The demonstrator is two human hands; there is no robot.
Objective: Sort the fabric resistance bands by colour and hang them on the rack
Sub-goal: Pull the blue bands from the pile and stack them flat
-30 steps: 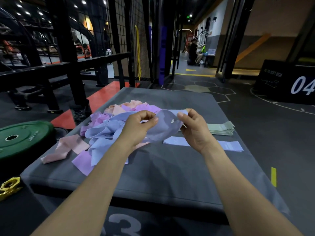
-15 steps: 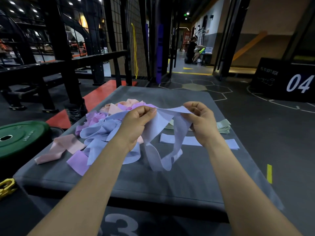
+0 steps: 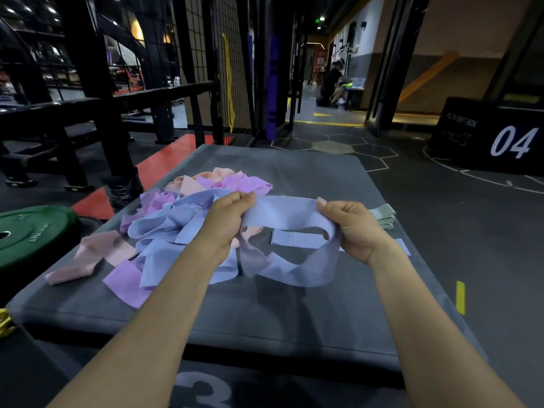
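A light blue fabric band [image 3: 287,213] is stretched open as a loop between my two hands above the grey mat [image 3: 279,313]. My left hand [image 3: 228,219] pinches its left end and my right hand [image 3: 351,226] grips its right end; the lower part of the loop sags onto the mat. To the left lies a tangled pile of bands [image 3: 176,222] in blue, purple, pink and peach. A flat blue band [image 3: 297,240] lies under the loop. Folded green bands [image 3: 382,217] sit behind my right hand. A black wire-grid rack [image 3: 203,60] stands beyond the mat.
The mat tops a black box marked 3. A green weight plate [image 3: 32,234] lies on the floor to the left and a yellow object [image 3: 4,322] at the left edge. A black box marked 04 [image 3: 494,136] stands far right. A person [image 3: 331,86] crouches in the far corridor.
My hands have drawn apart, spreading the blue band from a bunched fold into a wide open loop. Its lower part has dropped onto the mat.
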